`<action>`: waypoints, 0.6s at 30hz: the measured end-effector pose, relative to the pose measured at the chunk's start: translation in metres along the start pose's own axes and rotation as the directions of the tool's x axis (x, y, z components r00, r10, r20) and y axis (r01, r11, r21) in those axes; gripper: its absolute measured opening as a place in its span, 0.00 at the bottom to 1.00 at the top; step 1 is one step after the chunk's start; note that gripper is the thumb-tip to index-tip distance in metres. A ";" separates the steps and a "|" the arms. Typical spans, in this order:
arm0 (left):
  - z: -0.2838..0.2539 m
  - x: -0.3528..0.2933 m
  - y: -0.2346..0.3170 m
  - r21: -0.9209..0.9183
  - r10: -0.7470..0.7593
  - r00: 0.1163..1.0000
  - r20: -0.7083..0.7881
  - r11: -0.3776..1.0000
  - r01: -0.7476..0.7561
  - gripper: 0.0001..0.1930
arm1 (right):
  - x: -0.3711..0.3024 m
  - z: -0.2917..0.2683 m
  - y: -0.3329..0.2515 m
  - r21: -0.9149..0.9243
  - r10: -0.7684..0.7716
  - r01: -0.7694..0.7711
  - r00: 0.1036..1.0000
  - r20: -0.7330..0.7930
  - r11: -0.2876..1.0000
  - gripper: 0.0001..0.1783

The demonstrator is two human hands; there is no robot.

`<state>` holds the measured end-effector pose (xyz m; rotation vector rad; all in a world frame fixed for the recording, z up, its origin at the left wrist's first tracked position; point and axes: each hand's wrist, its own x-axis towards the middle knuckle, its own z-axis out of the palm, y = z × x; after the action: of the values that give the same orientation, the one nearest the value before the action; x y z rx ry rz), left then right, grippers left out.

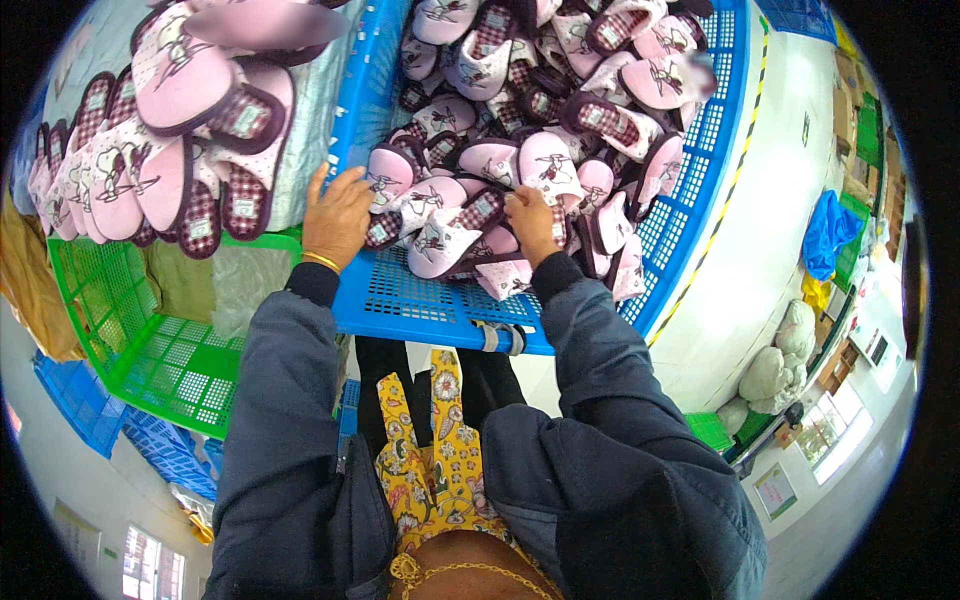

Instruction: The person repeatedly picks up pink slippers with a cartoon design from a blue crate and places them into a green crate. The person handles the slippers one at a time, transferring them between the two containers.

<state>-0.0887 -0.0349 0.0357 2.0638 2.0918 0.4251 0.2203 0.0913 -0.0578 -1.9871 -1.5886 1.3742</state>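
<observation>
A large blue plastic basket (408, 290) in front of me holds a heap of pink slippers with dark trim and checked insoles. My left hand (337, 218), a gold bracelet at its wrist, lies over the basket's left rim with fingers apart. Its fingertips are beside a pink slipper (390, 172) at the heap's left edge. Over the near part of the heap, my right hand (532, 222) has its fingers curled in on the edge of a slipper (483, 209) that shows its checked insole. The fingertips are partly hidden among the slippers.
Left of the basket, slippers (120, 178) stand in an overlapping row on a pale covered surface (313, 130). A green crate (165, 350) with clear plastic sits below it. Yellow-black tape (722, 215) marks the floor at right. White sacks (780, 360) lie farther right.
</observation>
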 end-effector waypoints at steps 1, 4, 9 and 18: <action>0.001 0.003 0.001 0.007 0.000 1.000 0.011 1.000 0.000 0.08 | 0.005 0.005 0.020 -0.232 -0.230 0.204 0.969 -0.090 0.951 0.14; -0.001 -0.003 0.000 0.069 -0.021 0.998 0.053 0.997 0.017 0.08 | -0.018 -0.004 -0.019 -0.048 -0.138 0.134 0.985 -0.100 0.990 0.14; -0.001 0.000 0.003 0.123 -0.019 0.998 0.054 0.992 0.012 0.08 | -0.031 -0.036 -0.001 -0.012 -0.089 0.090 0.947 -0.310 0.996 0.15; -0.001 0.003 0.006 0.152 -0.005 0.997 0.072 0.988 -0.006 0.08 | 0.046 -0.056 -0.021 0.895 0.603 -0.345 0.789 0.113 0.284 0.08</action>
<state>-0.0839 -0.0322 0.0388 2.1270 2.1421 0.1937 0.2490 0.1584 -0.0374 -1.7814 0.0835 1.5539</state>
